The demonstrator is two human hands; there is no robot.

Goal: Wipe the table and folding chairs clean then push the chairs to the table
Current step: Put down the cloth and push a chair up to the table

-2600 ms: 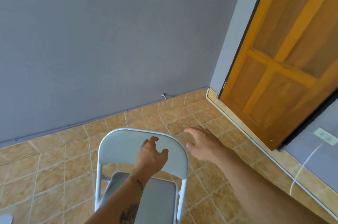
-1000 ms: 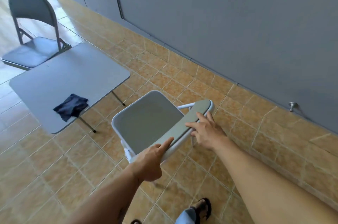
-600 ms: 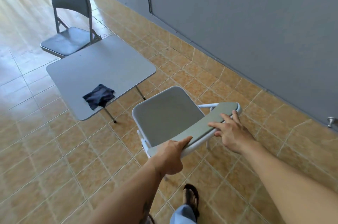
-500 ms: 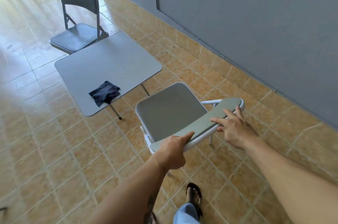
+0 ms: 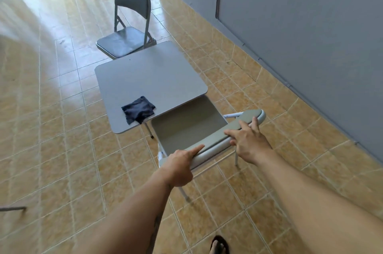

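Observation:
A grey folding chair (image 5: 187, 127) stands in front of me, its seat partly tucked under the near edge of the square grey table (image 5: 151, 75). My left hand (image 5: 180, 167) grips the left end of the chair's backrest top. My right hand (image 5: 249, 143) holds the right part of the same backrest, fingers laid over its top. A dark blue cloth (image 5: 138, 109) lies crumpled on the table's near left corner. A second grey folding chair (image 5: 128, 25) stands at the table's far side, facing it.
A grey wall (image 5: 300, 36) with a tiled base runs along the right, close to the table and chair. Tan floor tiles (image 5: 51, 129) stretch away to the left. My sandalled foot (image 5: 219, 246) shows at the bottom. A thin metal leg (image 5: 12, 208) pokes in at lower left.
Both hands took hold of the chair's backrest. The chair has moved toward the table, and its seat now reaches under the table's near edge. My view has swung to face the table.

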